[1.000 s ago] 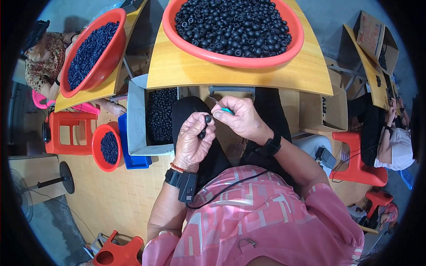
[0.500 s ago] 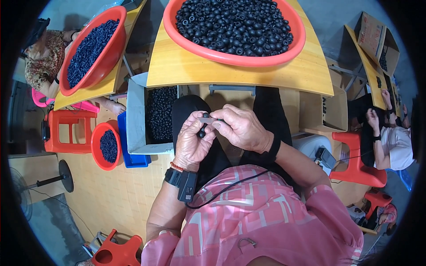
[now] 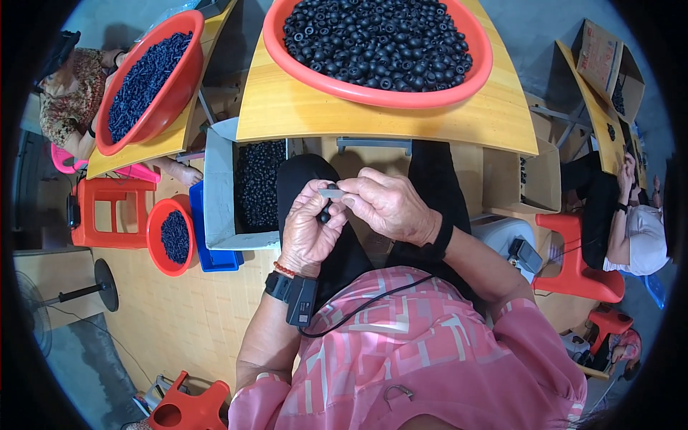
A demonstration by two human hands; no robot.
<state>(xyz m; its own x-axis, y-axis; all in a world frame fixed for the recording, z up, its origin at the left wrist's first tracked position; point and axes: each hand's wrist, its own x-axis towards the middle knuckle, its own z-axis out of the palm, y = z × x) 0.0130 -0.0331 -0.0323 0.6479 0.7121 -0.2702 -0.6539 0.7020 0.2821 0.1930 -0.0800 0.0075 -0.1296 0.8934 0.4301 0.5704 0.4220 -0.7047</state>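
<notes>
A small assembly workshop: wooden worktables (image 3: 287, 115) carry red basins (image 3: 380, 93) heaped with small black parts, a carton (image 3: 218, 179) holds more, and other workers sit on plastic stools (image 3: 580, 272) (all red) nearby

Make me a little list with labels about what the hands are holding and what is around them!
left hand: pinches a small black ring-shaped part over the lap
right hand: holds a short grey rod against that part
in front: large red basin full of black ring parts, on a yellow wooden table
to the left: open box of black parts on the floor, small red bowl of dark pieces beside it
further left: second red basin of dark pieces on another table
wrists: black band on each
</notes>
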